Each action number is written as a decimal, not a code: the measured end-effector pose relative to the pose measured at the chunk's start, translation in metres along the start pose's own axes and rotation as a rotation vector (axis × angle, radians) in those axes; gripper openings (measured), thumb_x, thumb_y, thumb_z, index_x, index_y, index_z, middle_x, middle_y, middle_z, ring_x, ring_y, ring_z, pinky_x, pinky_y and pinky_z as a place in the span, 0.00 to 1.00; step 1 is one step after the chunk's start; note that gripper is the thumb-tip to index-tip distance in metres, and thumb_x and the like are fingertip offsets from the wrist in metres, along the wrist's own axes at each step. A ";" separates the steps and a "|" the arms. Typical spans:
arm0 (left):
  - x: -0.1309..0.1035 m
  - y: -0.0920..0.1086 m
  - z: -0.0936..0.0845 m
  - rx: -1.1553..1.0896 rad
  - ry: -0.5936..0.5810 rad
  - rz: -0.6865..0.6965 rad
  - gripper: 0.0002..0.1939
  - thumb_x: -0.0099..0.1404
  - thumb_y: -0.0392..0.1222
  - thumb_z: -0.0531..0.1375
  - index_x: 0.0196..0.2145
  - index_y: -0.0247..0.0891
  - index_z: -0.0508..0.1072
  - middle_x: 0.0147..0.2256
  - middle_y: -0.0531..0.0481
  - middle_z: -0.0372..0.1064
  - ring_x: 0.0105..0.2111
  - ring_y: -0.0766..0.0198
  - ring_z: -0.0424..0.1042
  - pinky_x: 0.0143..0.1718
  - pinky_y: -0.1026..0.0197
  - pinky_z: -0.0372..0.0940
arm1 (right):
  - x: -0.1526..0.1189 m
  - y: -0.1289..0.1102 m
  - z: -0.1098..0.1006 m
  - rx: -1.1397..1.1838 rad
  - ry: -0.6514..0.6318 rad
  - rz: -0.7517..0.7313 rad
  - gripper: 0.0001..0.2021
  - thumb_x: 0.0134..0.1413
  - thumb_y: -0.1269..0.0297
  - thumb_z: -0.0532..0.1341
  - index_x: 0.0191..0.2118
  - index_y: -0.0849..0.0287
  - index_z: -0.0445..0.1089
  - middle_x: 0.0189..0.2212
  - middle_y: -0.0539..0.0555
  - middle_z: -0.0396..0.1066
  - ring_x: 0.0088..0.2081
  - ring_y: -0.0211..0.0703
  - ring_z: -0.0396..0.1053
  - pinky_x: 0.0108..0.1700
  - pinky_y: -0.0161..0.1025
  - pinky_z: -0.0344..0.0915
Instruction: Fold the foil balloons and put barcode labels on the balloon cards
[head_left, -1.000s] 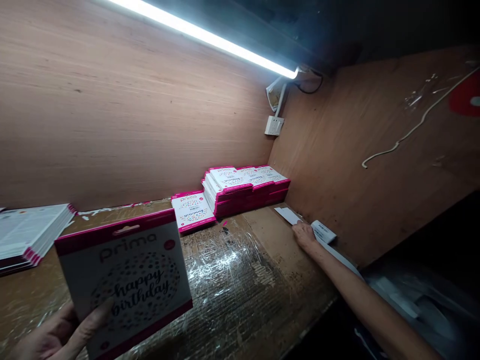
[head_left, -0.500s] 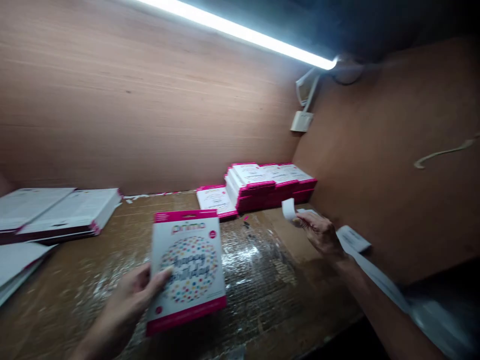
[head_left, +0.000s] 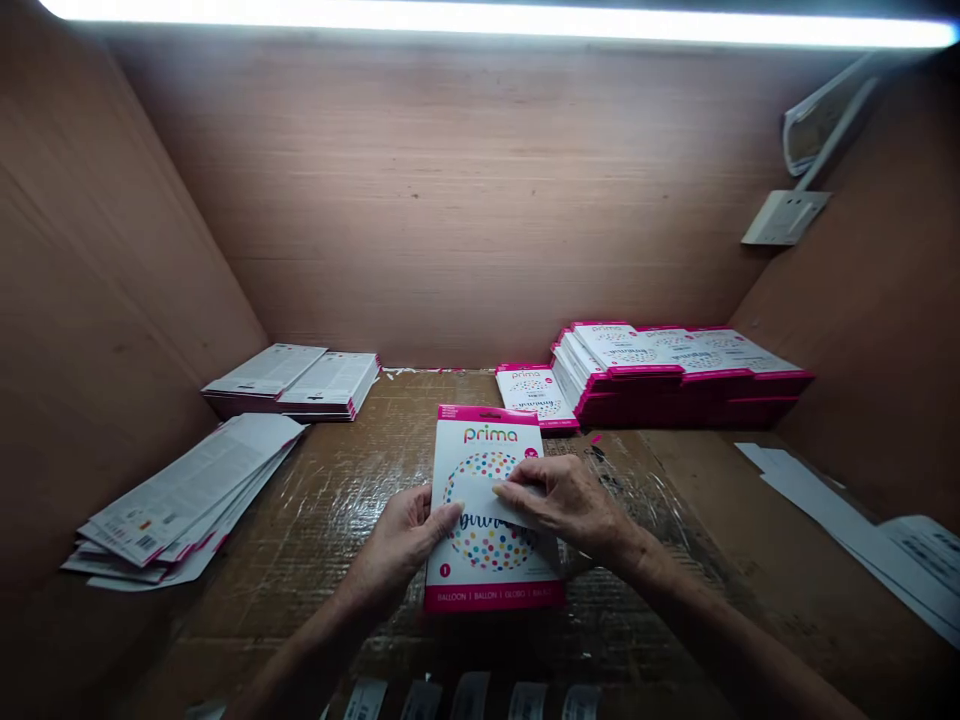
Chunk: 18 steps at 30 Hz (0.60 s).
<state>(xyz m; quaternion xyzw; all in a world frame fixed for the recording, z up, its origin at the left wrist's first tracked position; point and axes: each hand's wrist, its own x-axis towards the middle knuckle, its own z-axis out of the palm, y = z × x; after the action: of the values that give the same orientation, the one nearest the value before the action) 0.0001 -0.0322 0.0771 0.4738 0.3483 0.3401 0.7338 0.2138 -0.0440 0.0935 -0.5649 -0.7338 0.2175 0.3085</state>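
A white and pink "prima" balloon packet (head_left: 491, 575) faces up near the middle of the view. My left hand (head_left: 411, 530) grips its left edge, thumb on the front. Across the packet's front, my right hand (head_left: 566, 500) pinches a small white paper piece (head_left: 480, 497), which covers part of the printed lettering. Behind it, a single low pile of like packets (head_left: 534, 395) lies beside a taller row of stacked packets (head_left: 675, 350) at the back right.
Back-side-up packets (head_left: 330, 380) are stacked at the back left, with a fanned pile (head_left: 195, 500) nearer. White paper strips (head_left: 840, 520) lie at right. Several small labels (head_left: 469, 695) line the front edge. A socket (head_left: 786, 217) is on the wall.
The view has swung right to left and levelled out. My right hand has come from the strips at the right onto the packet, bringing the white piece. My left hand still holds the packet.
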 end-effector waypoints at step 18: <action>-0.011 -0.001 0.000 0.049 0.212 0.089 0.25 0.54 0.52 0.68 0.46 0.33 0.75 0.38 0.42 0.80 0.36 0.49 0.79 0.34 0.53 0.75 | -0.038 0.011 0.011 -0.533 0.723 -0.184 0.20 0.57 0.44 0.58 0.40 0.58 0.71 0.36 0.58 0.72 0.40 0.50 0.68 0.44 0.44 0.61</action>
<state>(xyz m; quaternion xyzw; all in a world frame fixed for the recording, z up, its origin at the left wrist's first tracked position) -0.0056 -0.0411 0.0784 0.4681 0.4107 0.4121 0.6651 0.2200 -0.0773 0.0707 -0.5966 -0.6564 -0.2183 0.4070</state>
